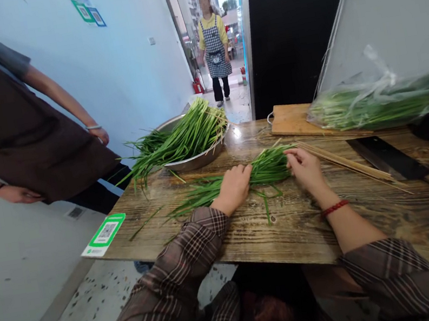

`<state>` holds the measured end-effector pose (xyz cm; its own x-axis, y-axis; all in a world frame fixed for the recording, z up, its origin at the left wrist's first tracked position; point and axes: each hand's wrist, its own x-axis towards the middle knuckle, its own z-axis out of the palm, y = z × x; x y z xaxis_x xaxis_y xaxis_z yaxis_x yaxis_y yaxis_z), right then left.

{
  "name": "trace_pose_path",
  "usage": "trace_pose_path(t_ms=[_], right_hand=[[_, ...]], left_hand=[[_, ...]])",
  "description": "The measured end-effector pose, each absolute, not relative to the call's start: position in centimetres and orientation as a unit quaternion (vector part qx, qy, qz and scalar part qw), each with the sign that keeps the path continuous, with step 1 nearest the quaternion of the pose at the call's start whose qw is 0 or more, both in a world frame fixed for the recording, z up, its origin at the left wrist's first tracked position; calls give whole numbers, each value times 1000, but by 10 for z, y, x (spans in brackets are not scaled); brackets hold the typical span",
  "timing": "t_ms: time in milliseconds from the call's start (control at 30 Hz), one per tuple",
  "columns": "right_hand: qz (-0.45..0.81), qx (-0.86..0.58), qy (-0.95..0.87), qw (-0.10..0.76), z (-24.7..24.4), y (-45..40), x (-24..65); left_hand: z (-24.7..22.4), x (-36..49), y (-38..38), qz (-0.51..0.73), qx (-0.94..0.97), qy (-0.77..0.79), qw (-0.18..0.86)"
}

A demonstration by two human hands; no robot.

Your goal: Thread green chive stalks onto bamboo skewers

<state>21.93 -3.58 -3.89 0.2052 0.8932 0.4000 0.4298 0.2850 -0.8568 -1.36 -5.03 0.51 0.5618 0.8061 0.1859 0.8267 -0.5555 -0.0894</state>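
A loose bundle of green garlic chives [269, 168] lies across the wooden table in front of me, its leaf tips pointing left. My left hand [235, 187] is closed over the middle of this bundle, holding it against the tabletop. At the bundle's right end, my right hand [306, 167] has its fingers pinched together; what sits between the fingertips is too small to make out. Thin bamboo skewers [346, 163] lie in a sheaf just right of that hand. A few cut leaves [267, 209] are scattered below the bundle.
A metal basin [198, 160] heaped with chives stands at the table's back left. Toward the right are a cutting board [294, 120], a bagged bunch of chives [377, 103] and a cleaver [390, 155]. One person [5, 118] stands at left; another [214, 45] is in the doorway.
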Motion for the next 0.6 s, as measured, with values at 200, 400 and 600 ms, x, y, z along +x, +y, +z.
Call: trace_pose_path(t_ms=[200, 400, 600], right_hand=[[216, -572, -546, 572, -32, -38, 226], [171, -583, -587, 535, -36, -39, 224], [149, -582, -592, 537, -35, -40, 223]], left_hand=[[-3, 5, -51, -74, -891, -449, -9], [23, -53, -37, -128, -884, -445, -54], [38, -150, -20, 40, -789, -602, 118]])
